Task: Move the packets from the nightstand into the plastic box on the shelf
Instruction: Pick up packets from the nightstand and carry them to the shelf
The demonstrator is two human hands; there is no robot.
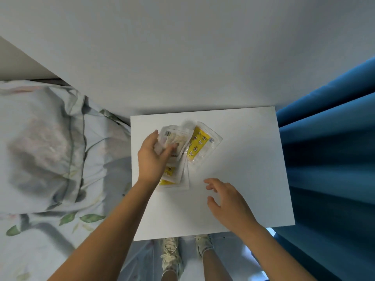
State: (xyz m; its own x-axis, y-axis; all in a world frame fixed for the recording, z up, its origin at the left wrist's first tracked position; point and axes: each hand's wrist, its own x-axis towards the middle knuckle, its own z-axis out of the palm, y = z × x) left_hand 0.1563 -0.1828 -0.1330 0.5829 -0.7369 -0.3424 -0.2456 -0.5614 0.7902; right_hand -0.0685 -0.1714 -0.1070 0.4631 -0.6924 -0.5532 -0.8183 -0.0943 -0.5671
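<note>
Packets are lying fanned on the nightstand, looking light, thin and slippery, so my left hand is pinching one's edge while my right hand is hovering, fingers spread.

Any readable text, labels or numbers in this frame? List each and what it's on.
None legible.
Packet held in the left hand: the pale packet has a small barcode-like label, too blurred to read.
Yellow packet on the nightstand: printed icons only, small label at its edge unreadable.
Lower packets: print too blurred.
</note>
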